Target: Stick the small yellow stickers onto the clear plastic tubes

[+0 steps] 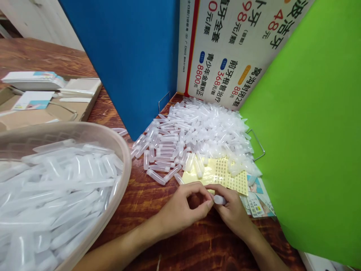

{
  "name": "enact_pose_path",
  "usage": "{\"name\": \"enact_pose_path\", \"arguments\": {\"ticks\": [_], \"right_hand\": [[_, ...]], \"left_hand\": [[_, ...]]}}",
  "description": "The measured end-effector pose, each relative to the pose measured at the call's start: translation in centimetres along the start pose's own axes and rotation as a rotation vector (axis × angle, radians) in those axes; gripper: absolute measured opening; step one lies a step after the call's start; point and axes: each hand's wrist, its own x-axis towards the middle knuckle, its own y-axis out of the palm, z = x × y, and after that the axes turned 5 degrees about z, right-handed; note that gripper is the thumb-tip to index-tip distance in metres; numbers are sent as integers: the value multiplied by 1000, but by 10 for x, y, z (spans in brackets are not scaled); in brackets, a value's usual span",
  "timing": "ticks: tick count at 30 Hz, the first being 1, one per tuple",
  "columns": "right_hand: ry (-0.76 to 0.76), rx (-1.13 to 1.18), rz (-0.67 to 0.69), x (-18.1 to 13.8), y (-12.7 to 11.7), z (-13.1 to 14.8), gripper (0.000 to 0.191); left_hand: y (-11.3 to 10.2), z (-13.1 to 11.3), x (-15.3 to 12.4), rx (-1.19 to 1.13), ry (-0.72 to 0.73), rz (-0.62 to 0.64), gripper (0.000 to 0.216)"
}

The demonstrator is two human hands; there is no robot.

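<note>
My right hand is closed around a small translucent plastic tube, whose rounded end sticks out toward me. Thumb and index finger of my left hand are pinched together at the other hand's fingertips, beside the tube. Whatever they pinch is too small to make out. Just beyond both hands lies a yellow sheet of small round stickers, with a few tubes resting on it. Behind it spreads a large heap of similar capped tubes.
A plastic tub full of frosted tubes stands at left. Behind it is a cardboard tray with cards. A blue panel, a printed price board and a green panel wall in the heap. Printed cards lie right of my hands.
</note>
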Motion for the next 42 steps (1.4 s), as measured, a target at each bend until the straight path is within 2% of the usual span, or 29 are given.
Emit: {"name": "enact_pose_path", "arguments": {"ticks": [6,11,17,26,42], "right_hand": [[-45,-22,31,-1,1,-2,33],[-114,-86,-17,-2,2,-5,34],[-179,-131,-49,-4,0,-6,44],[-200,-149,-60,-2,1,-1,50],[-214,-191,-52,-1,0,-3,48]], "left_hand": [[3,6,0,-57,-81,22,15],[3,10,3,-241,-159,2,22],[5,16,4,-366,-160,30,29],[6,18,7,-399,-177,30,37],[5,18,7,-316,-207,-3,31]]}}
